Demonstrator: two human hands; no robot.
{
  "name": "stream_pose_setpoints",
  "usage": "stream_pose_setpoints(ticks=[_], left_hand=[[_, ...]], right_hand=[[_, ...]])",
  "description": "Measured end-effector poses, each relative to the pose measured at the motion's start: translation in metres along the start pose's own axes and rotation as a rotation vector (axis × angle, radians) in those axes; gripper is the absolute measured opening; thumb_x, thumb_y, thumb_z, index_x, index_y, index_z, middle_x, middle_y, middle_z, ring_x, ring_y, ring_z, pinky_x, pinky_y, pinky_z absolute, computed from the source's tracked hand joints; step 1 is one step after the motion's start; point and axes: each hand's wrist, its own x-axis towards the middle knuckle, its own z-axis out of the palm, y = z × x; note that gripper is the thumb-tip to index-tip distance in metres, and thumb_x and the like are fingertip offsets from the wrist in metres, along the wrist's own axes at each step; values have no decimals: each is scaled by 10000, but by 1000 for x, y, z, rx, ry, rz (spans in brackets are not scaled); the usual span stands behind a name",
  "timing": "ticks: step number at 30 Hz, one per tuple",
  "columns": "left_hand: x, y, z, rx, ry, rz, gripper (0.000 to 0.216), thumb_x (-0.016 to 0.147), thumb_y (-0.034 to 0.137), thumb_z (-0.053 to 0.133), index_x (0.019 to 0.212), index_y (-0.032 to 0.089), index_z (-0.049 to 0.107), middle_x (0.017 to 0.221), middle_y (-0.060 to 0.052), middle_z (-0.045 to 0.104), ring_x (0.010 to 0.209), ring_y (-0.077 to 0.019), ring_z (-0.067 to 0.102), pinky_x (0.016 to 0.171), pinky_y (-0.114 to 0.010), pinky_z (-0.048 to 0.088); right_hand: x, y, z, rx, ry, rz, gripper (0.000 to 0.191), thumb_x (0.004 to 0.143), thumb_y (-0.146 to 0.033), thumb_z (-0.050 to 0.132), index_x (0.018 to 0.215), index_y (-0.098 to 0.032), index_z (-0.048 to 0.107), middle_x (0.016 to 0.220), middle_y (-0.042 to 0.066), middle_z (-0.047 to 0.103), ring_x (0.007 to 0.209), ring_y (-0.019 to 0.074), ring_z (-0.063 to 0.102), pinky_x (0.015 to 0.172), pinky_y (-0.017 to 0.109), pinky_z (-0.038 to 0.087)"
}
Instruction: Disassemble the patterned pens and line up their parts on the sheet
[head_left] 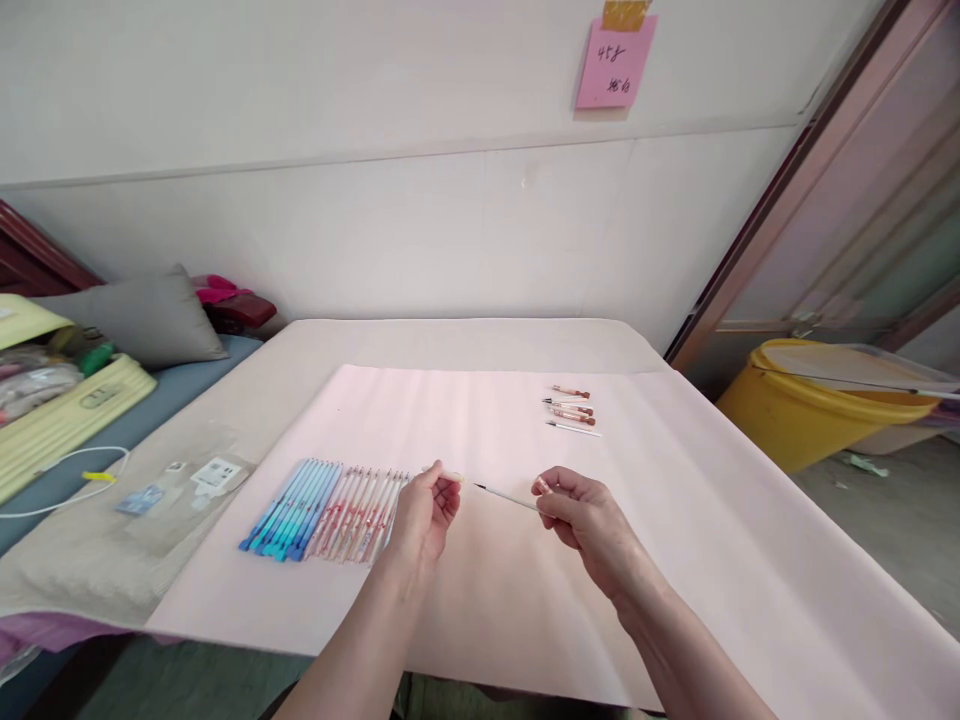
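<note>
My right hand (581,508) pinches a thin white pen refill (510,496) with a dark tip that points left. Pressed in the same fingers is a small reddish-patterned piece, partly hidden. My left hand (429,512) is closed on a small pale pen part (451,475), whose exact kind I cannot make out. The refill tip and that part are apart. Just left of my left hand lies a row of white-and-red patterned pens (352,515); blue pens (289,510) lie beside them. Beyond my right hand are several brown-ended pen pieces (574,412) and a loose refill (574,429).
Pink paper (480,410) covers the table. A clear plastic bag (180,490) lies at left, near a grey pillow (150,320) and a yellow container (82,425). A yellow bin (795,415) stands at right. A pink note (616,62) is taped to the wall.
</note>
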Motion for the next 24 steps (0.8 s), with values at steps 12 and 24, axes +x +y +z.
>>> stream_pose_setpoints(ticks=[12,24], left_hand=[[-22,-20,14,141,-273,-125,175,700,286,665,706,129,587,697,-42,621,599,-83,555,517,-164,437],[-32,-36,17,329,-275,-175,140,639,224,643,701,159,537,642,-19,609,591,-107,571,549,-204,401]], right_hand=[[2,9,15,-35,32,-33,58,656,-203,544,684,-171,505,493,-50,491,413,44,237,433,227,127],[14,28,16,-222,28,23,306,772,-446,470,644,-171,507,628,-8,485,550,104,423,494,236,320]])
